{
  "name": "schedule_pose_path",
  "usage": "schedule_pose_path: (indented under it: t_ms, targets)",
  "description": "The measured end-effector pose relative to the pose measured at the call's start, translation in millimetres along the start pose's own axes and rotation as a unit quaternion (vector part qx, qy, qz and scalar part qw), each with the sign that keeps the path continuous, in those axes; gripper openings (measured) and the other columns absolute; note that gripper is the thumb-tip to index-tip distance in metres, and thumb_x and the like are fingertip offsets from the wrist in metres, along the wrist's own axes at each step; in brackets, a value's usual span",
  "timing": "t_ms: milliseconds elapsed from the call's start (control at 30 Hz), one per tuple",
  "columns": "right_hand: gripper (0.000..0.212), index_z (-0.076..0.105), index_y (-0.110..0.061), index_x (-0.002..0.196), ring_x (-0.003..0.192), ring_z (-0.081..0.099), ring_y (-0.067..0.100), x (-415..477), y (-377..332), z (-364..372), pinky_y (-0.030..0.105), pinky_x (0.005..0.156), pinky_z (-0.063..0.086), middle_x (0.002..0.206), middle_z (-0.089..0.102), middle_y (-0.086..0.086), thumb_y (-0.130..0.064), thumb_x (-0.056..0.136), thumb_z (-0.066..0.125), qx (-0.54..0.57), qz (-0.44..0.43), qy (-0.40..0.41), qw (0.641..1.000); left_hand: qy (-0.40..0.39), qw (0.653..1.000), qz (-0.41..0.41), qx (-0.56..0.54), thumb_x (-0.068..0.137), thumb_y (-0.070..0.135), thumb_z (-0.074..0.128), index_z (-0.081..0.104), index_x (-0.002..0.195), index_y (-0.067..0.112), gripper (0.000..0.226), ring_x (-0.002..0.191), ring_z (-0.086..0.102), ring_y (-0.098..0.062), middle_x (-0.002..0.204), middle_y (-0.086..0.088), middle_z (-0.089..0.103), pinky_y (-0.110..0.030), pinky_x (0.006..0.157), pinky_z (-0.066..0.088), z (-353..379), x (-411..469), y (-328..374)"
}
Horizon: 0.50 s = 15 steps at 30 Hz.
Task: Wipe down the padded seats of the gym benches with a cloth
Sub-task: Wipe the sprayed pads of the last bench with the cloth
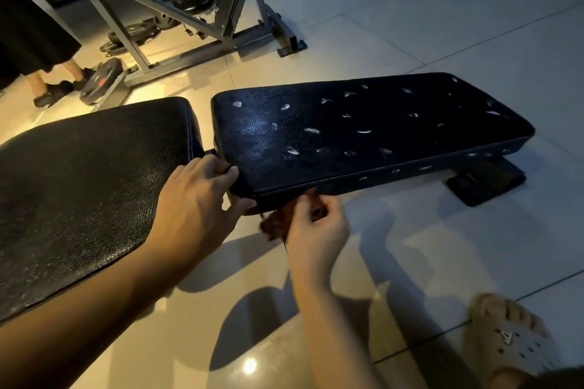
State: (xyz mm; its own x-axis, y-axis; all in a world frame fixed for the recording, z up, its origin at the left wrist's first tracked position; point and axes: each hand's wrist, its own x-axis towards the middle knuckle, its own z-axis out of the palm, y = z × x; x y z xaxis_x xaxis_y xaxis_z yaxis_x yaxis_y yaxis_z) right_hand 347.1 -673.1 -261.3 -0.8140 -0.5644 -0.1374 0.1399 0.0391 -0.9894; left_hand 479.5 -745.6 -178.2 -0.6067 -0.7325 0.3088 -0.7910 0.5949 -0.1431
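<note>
**Cloth at the pad's near edge, worn vinyl ahead**

Rust-brown cloth (276, 226) sat bunched in the right hand (316, 230), fingers curled round it, pressed against the near side edge of the long seat pad (363, 129), close to its corner. Left hand (199, 196) gripped that same corner, thumb beneath and fingers over the top.

Risks, as I judged them: the pad's top was pocked with pale tears, and a bunched cloth could snag there and lift more vinyl. Wadded so tight, it might also skip patches.

Second pad (88, 183) lay just beside, across a narrow gap. Glossy tile floor (442, 246), dim light. Steel machine frame (189, 9) and weight plates (101, 79) behind; another person's legs (53, 85) nearby.
</note>
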Motion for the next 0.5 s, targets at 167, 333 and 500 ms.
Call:
schedule_pose_path:
  t_ms: [167, 333, 500]
  targets:
    - [0.007, 0.062, -0.015, 0.100, 0.083, 0.067, 0.002, -1, 3, 2, 0.023, 0.077, 0.058, 0.091, 0.065, -0.008, -0.018, 0.096, 0.068, 0.044, 0.066, 0.007, 0.997, -0.007, 1.000, 0.005, 0.005, 0.085, 0.055, 0.064, 0.074, 0.111, 0.010, 0.052, 0.096, 0.061, -0.030, 0.107, -0.008, 0.066, -0.043, 0.077, 0.049, -2, 2, -1]
    - [0.019, 0.064, -0.004, 0.107, 0.085, 0.070, 0.019, 38, 5, -13, 0.024, 0.061, 0.061, 0.098, 0.071, 0.009, -0.021, 0.099, 0.066, 0.139, 0.196, 0.113, 0.964, -0.016, 1.000, -0.003, 0.001, 0.079, 0.048, 0.072, 0.073, 0.115, 0.009, 0.052, 0.097, 0.061, -0.030, 0.109, -0.009, 0.065, -0.044, 0.079, 0.049, -2, 0, 1]
    - [0.022, 0.069, -0.004, 0.111, 0.092, 0.072, 0.023, 17, -2, -10, 0.034, 0.076, 0.063, 0.101, 0.075, 0.009, -0.013, 0.092, 0.074, 0.219, 0.272, 0.056, 0.936, -0.016, 1.000, 0.001, 0.006, 0.079, 0.049, 0.068, 0.074, 0.113, 0.008, 0.054, 0.096, 0.061, -0.031, 0.108, -0.010, 0.066, -0.045, 0.078, 0.050, -4, 1, 2]
